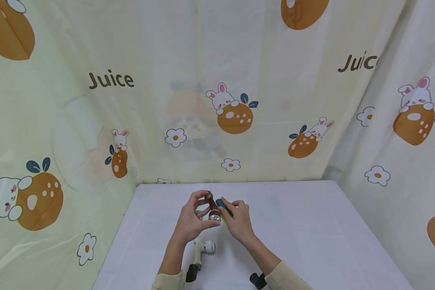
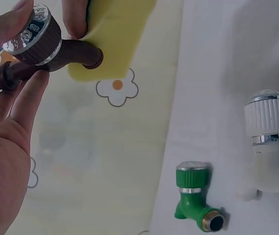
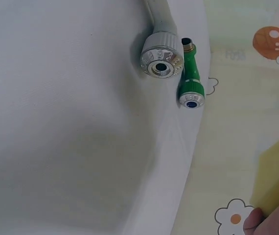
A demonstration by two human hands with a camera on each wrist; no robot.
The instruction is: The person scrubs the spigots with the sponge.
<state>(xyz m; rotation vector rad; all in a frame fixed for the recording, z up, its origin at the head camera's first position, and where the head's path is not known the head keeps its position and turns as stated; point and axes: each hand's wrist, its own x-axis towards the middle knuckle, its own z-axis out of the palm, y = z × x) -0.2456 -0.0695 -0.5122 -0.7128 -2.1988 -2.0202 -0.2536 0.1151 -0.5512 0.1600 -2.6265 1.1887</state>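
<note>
Presently, a left hand point(image 1: 189, 222) is holding a brown tap point(image 1: 213, 204) beside a yellow-and-teal cloth point(image 1: 222, 206)

In the head view, the tap's long axis is running steeply from upper left to lower right, its silver-capped knob facing the wearer at the lower end. In the left wrist view, its threaded end is pointing left and its spout is pointing right, toward the cloth. The tap is sitting within the left hand's grasp above the tabletop point(image 1: 293, 241), thumb at the knob, fingers curling around the body. The right hand point(image 1: 239, 223) is pinching the cloth just to the right; whether cloth and tap are touching, one cannot tell. A white tap point(image 1: 199, 250) and a green tap point(image 2: 192, 197) are lying near each other on the tabletop.
</note>
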